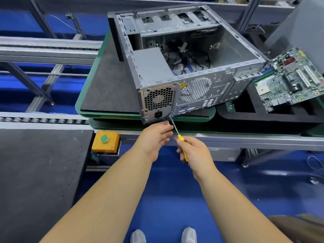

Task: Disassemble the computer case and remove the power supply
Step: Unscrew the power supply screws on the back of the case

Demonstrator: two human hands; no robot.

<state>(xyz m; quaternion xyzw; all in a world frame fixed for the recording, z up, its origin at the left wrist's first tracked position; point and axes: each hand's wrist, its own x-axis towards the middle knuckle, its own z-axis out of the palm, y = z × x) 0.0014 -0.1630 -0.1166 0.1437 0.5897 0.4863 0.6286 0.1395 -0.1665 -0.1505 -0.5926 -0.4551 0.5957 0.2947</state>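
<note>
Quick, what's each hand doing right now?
Left hand: open, fingers straight, holding nothing, beside the steel shaft.
Right hand: grips the yellow-handled screwdriver.

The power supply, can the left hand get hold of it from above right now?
Probably yes. The case lies open on top, and the power supply sits bare in the near corner. The left hand is open and holds nothing; only the right hand holds the screwdriver.

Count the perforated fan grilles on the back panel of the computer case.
2. One grille sits on the power supply at the panel's left end, above the power socket. The other grille is right of it, beside the yellow warning sticker.
</note>
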